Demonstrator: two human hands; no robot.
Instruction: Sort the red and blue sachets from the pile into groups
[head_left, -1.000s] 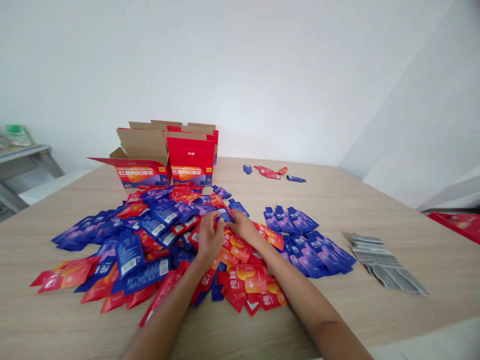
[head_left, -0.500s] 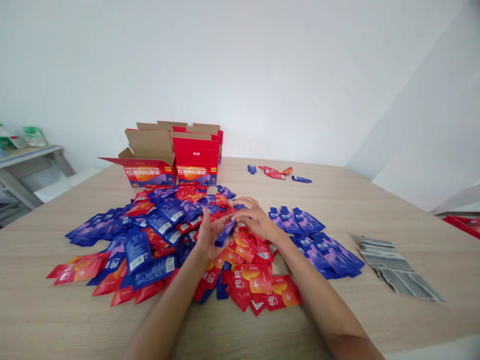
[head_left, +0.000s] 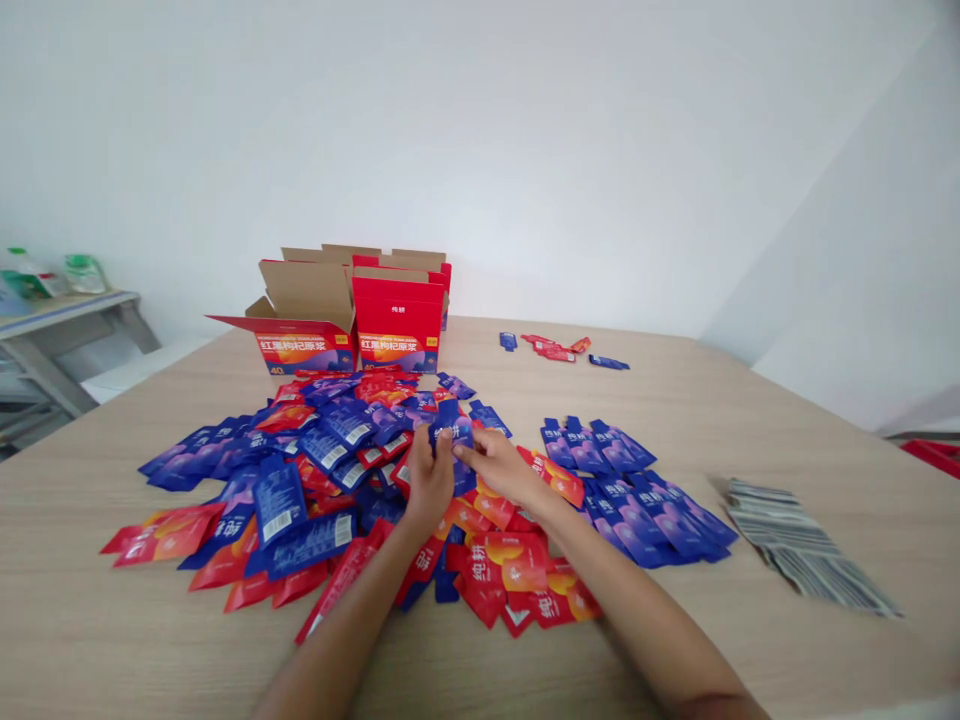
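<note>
Between both hands, over the middle of the pile, is a blue sachet [head_left: 453, 427] with its printed front facing me. My left hand [head_left: 430, 482] grips it at its left side, thumb on the front. At its right edge, my right hand [head_left: 496, 464] pinches it between thumb and fingers. Beneath and around the hands spreads a heap of mixed red sachets [head_left: 501, 560] and blue sachets [head_left: 279, 500]. Right of my right hand, more blue sachets [head_left: 667, 515] lie in overlapping rows, front side up.
Open red cartons [head_left: 397, 320] stand behind the heap, flaps up. A few loose red sachets [head_left: 555, 350] lie at the table's back. A striped cloth [head_left: 806, 545] rests on the right. At far left is a side table [head_left: 67, 310] with bottles.
The blue sachet, seen edge-on and slanted before, now stands with its front toward me. Both hands have shifted on it, the left now gripping with its thumb. The view has moved slightly.
</note>
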